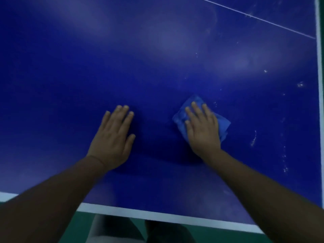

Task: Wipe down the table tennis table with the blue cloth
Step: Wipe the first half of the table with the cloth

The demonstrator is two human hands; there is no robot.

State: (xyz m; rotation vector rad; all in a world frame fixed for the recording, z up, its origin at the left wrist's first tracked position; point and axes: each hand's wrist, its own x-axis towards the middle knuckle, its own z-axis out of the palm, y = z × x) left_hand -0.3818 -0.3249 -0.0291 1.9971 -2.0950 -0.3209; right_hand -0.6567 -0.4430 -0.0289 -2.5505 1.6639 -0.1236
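Note:
The dark blue table tennis table (157, 64) fills the view. A crumpled blue cloth (222, 126) lies on it right of centre. My right hand (201, 128) presses flat on top of the cloth, fingers spread, covering its middle. My left hand (114, 137) rests flat on the bare table surface to the left of the cloth, fingers apart, holding nothing.
White specks and smears (254, 137) dot the table to the right of the cloth. A white edge line (157, 215) runs along the near edge, another white edge line (319, 85) along the right side. A thin white line (254, 17) crosses the far right. Green floor (219, 234) shows below.

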